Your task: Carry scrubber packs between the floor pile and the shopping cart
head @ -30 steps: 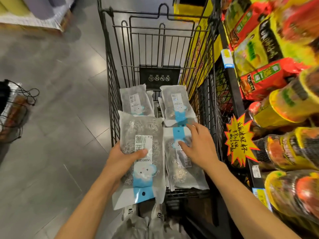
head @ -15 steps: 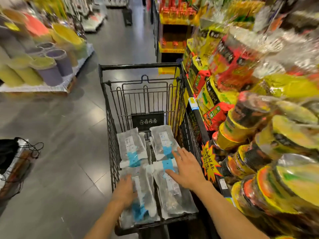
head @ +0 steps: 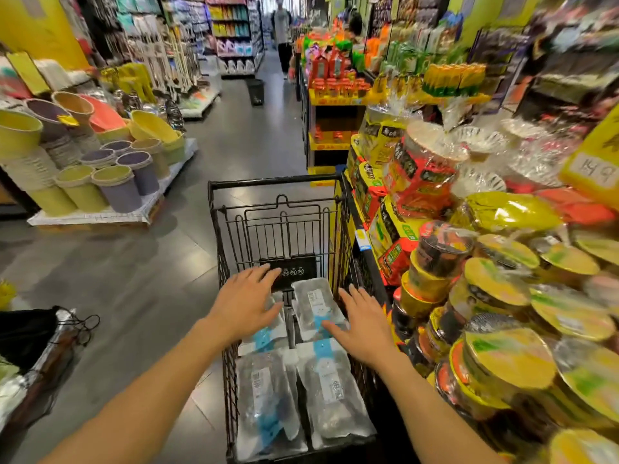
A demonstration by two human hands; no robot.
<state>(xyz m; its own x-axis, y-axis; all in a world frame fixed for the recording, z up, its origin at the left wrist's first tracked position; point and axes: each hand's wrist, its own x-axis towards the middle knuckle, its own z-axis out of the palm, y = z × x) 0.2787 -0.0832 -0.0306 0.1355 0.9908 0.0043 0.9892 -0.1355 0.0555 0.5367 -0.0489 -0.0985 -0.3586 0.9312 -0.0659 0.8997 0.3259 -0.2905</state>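
Note:
A black wire shopping cart (head: 274,184) stands in front of me in a shop aisle. Inside lie several clear packets with white labels and blue bands, in two rows. My left hand (head: 246,304) hovers with straight spread fingers over the far left packet (head: 264,336). My right hand (head: 363,324) is spread flat by the cart's right side, its fingers over the edge of the far right packet (head: 316,308). Two near packets (head: 330,393) lie untouched below my forearms. Neither hand holds anything.
Shelves of yellow and red noodle cups and packs (head: 502,296) press close on the cart's right. Stacked plastic bins (head: 110,182) sit on a low pallet at left. A black bag (head: 30,336) lies at lower left. A person (head: 283,31) stands far down the grey aisle.
My left hand has let go of the near left packet, now lying in the cart, and both hands have moved forward over the far packets. The view has tilted up to the aisle.

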